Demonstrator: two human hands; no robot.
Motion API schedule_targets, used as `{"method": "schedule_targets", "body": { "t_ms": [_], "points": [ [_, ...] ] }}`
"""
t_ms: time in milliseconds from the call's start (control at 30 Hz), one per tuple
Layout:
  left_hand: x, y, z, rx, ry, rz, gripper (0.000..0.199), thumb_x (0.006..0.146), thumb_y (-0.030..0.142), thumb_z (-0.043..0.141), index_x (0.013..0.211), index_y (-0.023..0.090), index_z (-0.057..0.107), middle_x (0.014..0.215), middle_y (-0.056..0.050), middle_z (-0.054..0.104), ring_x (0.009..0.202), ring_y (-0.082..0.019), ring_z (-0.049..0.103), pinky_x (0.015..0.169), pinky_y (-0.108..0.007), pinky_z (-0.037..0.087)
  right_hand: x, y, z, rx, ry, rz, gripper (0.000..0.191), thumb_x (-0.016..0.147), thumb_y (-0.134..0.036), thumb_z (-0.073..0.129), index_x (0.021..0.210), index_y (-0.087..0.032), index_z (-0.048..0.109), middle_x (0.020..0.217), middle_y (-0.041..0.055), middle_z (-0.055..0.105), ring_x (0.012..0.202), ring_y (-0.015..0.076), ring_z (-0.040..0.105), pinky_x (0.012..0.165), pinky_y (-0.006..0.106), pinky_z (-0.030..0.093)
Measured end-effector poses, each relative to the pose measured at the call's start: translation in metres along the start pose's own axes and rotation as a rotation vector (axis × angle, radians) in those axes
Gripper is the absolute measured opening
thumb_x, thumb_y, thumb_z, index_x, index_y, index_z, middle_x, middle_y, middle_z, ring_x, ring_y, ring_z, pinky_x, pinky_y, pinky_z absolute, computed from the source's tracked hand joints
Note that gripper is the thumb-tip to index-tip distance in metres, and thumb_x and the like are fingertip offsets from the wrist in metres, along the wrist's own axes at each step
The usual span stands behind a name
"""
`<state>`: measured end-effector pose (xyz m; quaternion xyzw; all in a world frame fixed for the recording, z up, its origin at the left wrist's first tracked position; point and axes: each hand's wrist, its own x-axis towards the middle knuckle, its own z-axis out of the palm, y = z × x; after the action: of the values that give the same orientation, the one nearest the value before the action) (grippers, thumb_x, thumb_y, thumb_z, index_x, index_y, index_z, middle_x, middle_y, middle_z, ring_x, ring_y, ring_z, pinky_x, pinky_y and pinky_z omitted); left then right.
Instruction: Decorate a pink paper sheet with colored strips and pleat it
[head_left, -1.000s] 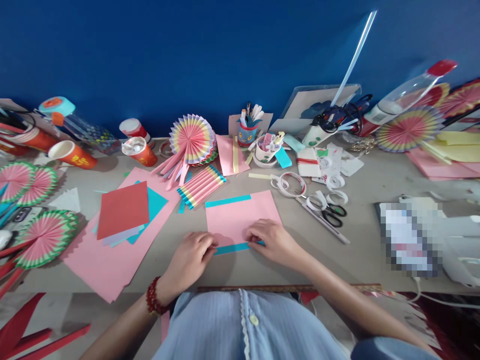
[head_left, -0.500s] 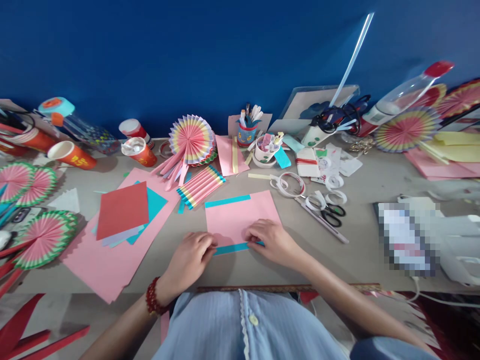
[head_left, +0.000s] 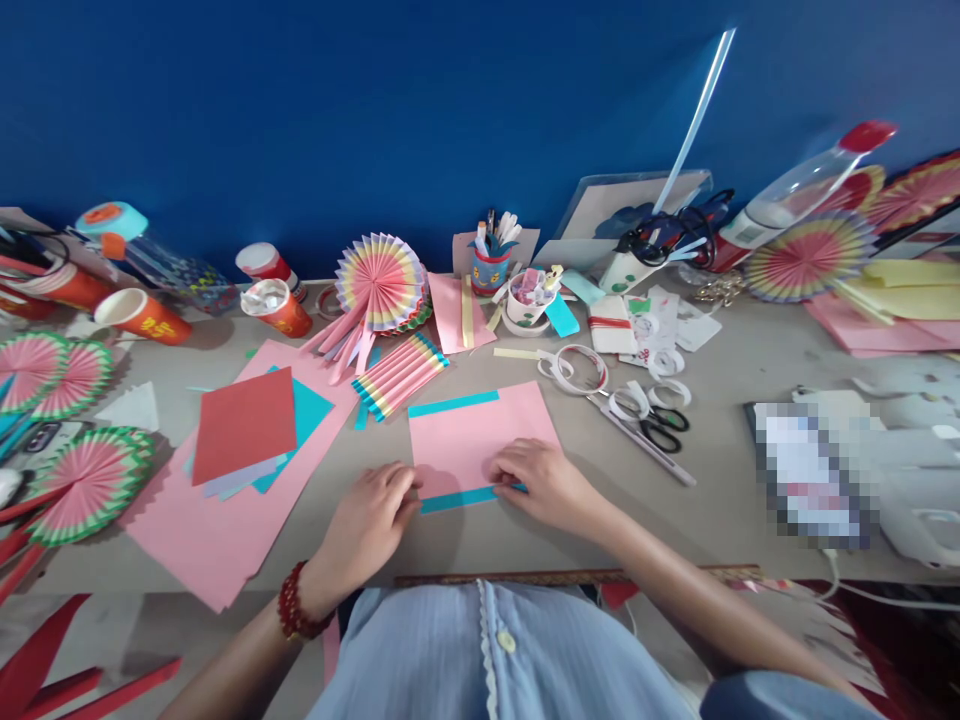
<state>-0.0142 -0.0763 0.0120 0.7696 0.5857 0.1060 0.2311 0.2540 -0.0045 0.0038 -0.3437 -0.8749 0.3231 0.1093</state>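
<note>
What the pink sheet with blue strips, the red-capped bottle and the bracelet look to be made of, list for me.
Pink sheet: matte paper or thin card, flat with crisp straight edges.
Red-capped bottle: probably glossy clear plastic, since it is see-through with bright highlights; glass is not ruled out.
Bracelet: dark red beads; whether wood, glass or plastic, I can't tell.

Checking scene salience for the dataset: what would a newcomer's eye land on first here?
Probably the pleated pink fan with its yellow and lilac rim, upright at the back of the table against the deep blue wall. Next, the pink sheet with blue strips along its far and near edges, front and centre between the left hand and the right hand.
</note>
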Motion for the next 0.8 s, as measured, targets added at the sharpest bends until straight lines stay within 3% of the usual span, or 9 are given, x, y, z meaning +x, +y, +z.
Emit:
{"method": "schedule_targets", "body": {
  "t_ms": [67, 167, 267, 367, 567, 800],
  "points": [
    [0.002, 0.003, -0.003, -0.006, 0.049, 0.035, 0.011, 0.095, 0.016, 0.049, 0.098, 0.021, 0.057, 0.100, -0.004, 0.066, 0.091, -0.021, 0.062, 0.081, -0.036, 0.048, 0.000, 0.000, -0.001, -0.006, -0.003, 0.000, 0.007, 0.085, -0.013, 0.063, 0.086, -0.020, 0.061, 0.081, 0.0016, 0.067, 0.079, 0.0179, 0.057, 0.077, 0.030, 0.039],
    [0.009, 0.013, -0.005, -0.073, 0.069, 0.221, 0.024, 0.097, 0.012, 0.039, 0.108, 0.021, 0.058, 0.109, -0.006, 0.065, 0.103, -0.020, 0.060, 0.093, -0.037, 0.048, 0.001, 0.000, -0.002, -0.012, -0.006, -0.011, 0.009, 0.083, -0.012, 0.063, 0.086, -0.019, 0.061, 0.081, 0.0013, 0.067, 0.078, 0.0175, 0.057, 0.076, 0.029, 0.039],
    [0.016, 0.024, 0.001, -0.092, -0.030, 0.447, 0.034, 0.094, 0.005, 0.036, 0.118, 0.019, 0.057, 0.115, -0.007, 0.065, 0.109, -0.019, 0.058, 0.100, -0.036, 0.047, 0.001, 0.000, -0.001, -0.018, 0.004, -0.011, 0.012, 0.081, -0.009, 0.064, 0.086, -0.019, 0.062, 0.080, 0.0011, 0.067, 0.078, 0.0172, 0.057, 0.075, 0.028, 0.039],
    [0.020, 0.028, 0.013, -0.017, -0.096, 0.582, 0.033, 0.095, 0.009, 0.041, 0.122, 0.016, 0.057, 0.122, -0.010, 0.064, 0.115, -0.021, 0.056, 0.100, -0.038, 0.048, 0.001, -0.001, 0.001, -0.025, 0.016, 0.002, 0.009, 0.082, -0.011, 0.065, 0.086, -0.019, 0.064, 0.081, 0.0014, 0.068, 0.078, 0.0173, 0.058, 0.075, 0.028, 0.039],
    [0.021, 0.026, 0.023, 0.113, -0.139, 0.599, 0.031, 0.099, 0.015, 0.043, 0.127, 0.014, 0.055, 0.127, -0.012, 0.062, 0.116, -0.023, 0.055, 0.098, -0.039, 0.048, -0.003, -0.001, -0.009, -0.029, 0.006, -0.001, 0.004, 0.092, -0.021, 0.062, 0.091, -0.020, 0.065, 0.088, 0.0032, 0.072, 0.084, 0.0185, 0.061, 0.078, 0.029, 0.040],
    [0.024, 0.030, 0.024, 0.189, -0.133, 0.599, 0.032, 0.101, 0.019, 0.043, 0.131, 0.014, 0.052, 0.129, -0.011, 0.060, 0.114, -0.023, 0.053, 0.095, -0.039, 0.046, -0.015, 0.007, -0.022, -0.014, 0.022, 0.096, 0.009, 0.088, -0.014, 0.060, 0.092, -0.021, 0.064, 0.084, 0.0007, 0.070, 0.080, 0.0167, 0.062, 0.074, 0.027, 0.041]
  ]
}}
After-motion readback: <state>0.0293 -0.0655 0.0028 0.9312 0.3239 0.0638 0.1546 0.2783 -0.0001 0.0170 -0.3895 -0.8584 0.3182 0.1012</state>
